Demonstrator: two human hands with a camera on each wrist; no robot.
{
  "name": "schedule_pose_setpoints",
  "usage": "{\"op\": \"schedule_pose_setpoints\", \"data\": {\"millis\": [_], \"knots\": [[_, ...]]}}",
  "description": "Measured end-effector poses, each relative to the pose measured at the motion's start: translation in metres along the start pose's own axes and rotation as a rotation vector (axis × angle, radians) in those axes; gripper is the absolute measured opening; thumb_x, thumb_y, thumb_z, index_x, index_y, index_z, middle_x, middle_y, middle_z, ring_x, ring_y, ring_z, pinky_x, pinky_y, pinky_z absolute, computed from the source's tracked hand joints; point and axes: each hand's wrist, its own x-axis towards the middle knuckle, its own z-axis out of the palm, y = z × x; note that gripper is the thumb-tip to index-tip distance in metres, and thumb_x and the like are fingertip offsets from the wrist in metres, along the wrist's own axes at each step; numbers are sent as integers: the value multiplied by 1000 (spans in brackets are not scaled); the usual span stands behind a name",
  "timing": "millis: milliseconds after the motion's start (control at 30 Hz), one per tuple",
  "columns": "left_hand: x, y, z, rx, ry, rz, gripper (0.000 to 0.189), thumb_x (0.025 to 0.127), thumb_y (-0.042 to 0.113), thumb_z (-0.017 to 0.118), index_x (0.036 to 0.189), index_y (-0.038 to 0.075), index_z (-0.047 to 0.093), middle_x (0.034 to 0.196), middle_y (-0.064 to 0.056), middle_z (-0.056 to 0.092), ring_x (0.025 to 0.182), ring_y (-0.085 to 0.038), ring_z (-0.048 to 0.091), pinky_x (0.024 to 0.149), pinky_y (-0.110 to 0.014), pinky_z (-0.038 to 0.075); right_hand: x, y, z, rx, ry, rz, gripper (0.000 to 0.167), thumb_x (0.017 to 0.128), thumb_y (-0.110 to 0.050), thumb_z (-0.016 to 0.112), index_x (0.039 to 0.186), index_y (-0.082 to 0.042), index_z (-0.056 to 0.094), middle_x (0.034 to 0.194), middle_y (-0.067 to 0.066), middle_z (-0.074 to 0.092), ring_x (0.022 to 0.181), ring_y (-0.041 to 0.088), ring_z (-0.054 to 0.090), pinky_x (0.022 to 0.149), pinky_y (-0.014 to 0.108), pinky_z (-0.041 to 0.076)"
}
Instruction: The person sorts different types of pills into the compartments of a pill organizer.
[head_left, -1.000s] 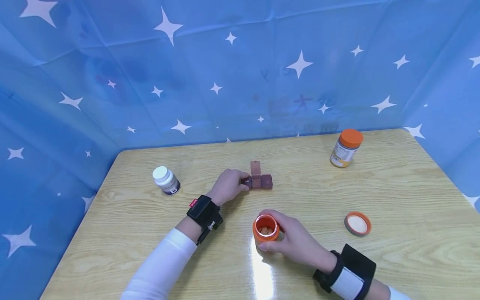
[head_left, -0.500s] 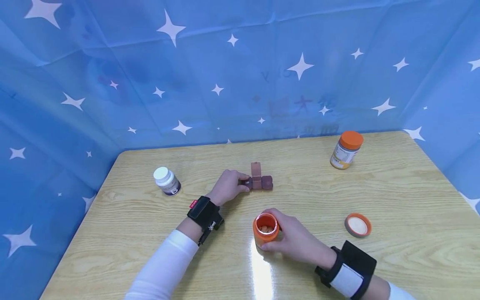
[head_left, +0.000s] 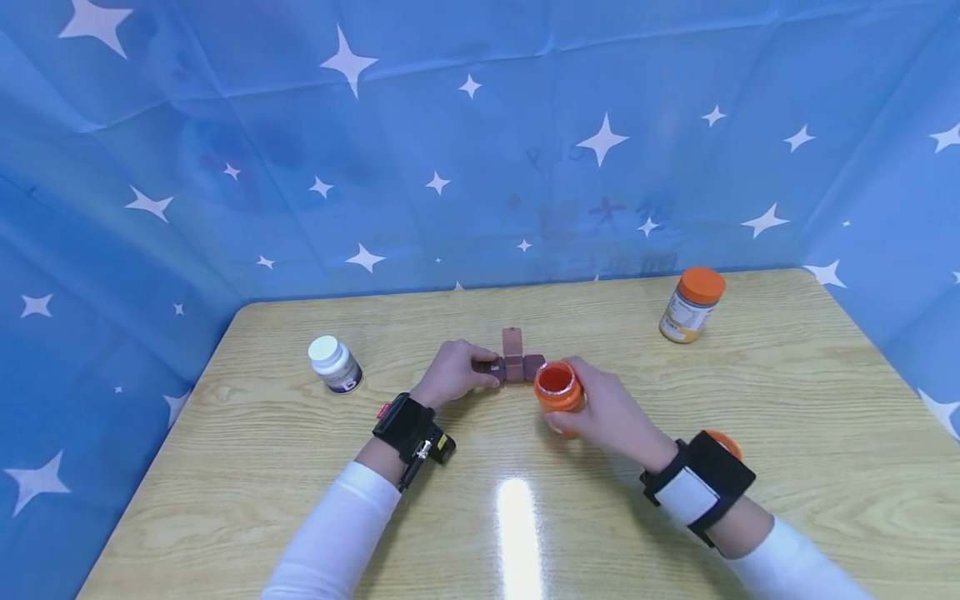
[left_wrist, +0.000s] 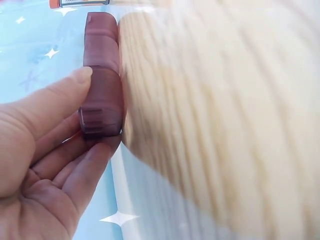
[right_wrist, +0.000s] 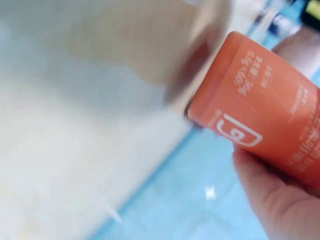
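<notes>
My left hand (head_left: 456,372) pinches the left end of a small dark red pill box (head_left: 513,368) on the wooden table. The box has a row of compartments, and its middle lid stands flipped up toward the back. In the left wrist view the thumb lies along the near end of the pill box (left_wrist: 104,85), with fingers beneath its end. My right hand (head_left: 611,412) grips an uncapped orange pill bottle (head_left: 561,402) close to the box's right end, overlapping it in the head view. The orange bottle (right_wrist: 265,110) shows white print in the right wrist view.
A white bottle (head_left: 334,367) with a dark label stands at the left. An orange-lidded jar (head_left: 690,306) is at the back right. The orange cap (head_left: 726,444) lies partly hidden behind the right wrist strap. A blue star-patterned cloth (head_left: 480,167) hangs behind the table.
My right hand has moved the orange bottle forward and to the right, toward the pill box. The pieces visible inside it earlier no longer show. My left hand stays on the box.
</notes>
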Motion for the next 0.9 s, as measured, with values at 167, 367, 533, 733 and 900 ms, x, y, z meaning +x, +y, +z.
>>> {"op": "schedule_pose_setpoints", "data": {"millis": [167, 367, 533, 733, 900], "knots": [[-1, 0, -2, -11, 0, -28, 41, 76, 16, 75, 115, 8, 65, 110, -9, 68, 93, -17, 62, 64, -19, 41, 28, 0, -2, -340, 109, -90, 59, 70, -13, 79, 120, -1, 50, 105, 16, 60, 93, 29, 57, 85, 43, 51], [-3, 2, -3, -45, -13, -37, 43, 76, 15, 75, 117, 7, 64, 112, -9, 68, 89, -15, 60, 60, -18, 37, 46, 2, 7, -700, 191, -192, 54, 70, -12, 79, 117, -5, 53, 101, 18, 57, 96, 35, 53, 94, 47, 44], [-2, 1, -2, -29, 5, -35, 42, 75, 16, 76, 115, 8, 66, 111, -9, 68, 88, -14, 60, 62, -17, 38, 54, -1, 14, -823, 224, -238, 43, 74, 0, 70, 113, -8, 54, 103, 19, 55, 100, 37, 51, 96, 50, 41], [-1, 2, -2, -61, -15, -69, 42, 76, 17, 76, 116, 8, 65, 113, -10, 67, 83, -13, 58, 60, -17, 38, 59, -3, 19, -901, 163, -220, 47, 75, 2, 69, 118, -9, 54, 109, 18, 53, 105, 36, 47, 101, 51, 38], [0, 2, -2, -60, -14, -73, 40, 76, 15, 75, 115, 7, 65, 112, -10, 67, 88, -14, 60, 59, -17, 39, 62, -2, 22, -921, 149, -228, 49, 75, 4, 68, 121, -9, 54, 110, 17, 51, 108, 36, 45, 101, 50, 38]]}}
